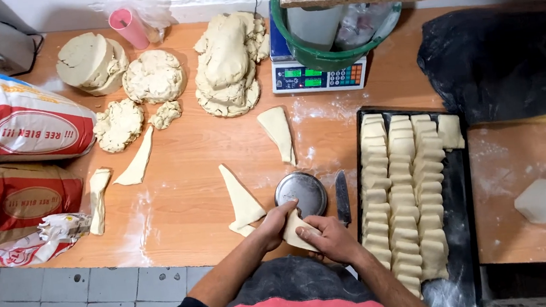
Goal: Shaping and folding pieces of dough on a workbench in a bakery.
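So I've got both hands pinching one dough piece at the near table edge, left hand and right hand closed around it. Floury wood, round metal lid and knife just beyond my knuckles, baking tray beside the right hand, grey tiled floor below.

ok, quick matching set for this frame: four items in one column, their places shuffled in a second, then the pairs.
Things:
1. dough piece
2. knife
3. scale
4. pink cup

Places:
A. at the table's far edge, near the wall
B. between round metal lid and tray
C. held in left hand and right hand
D. under the green bucket

Pairs: 1-C, 2-B, 3-D, 4-A
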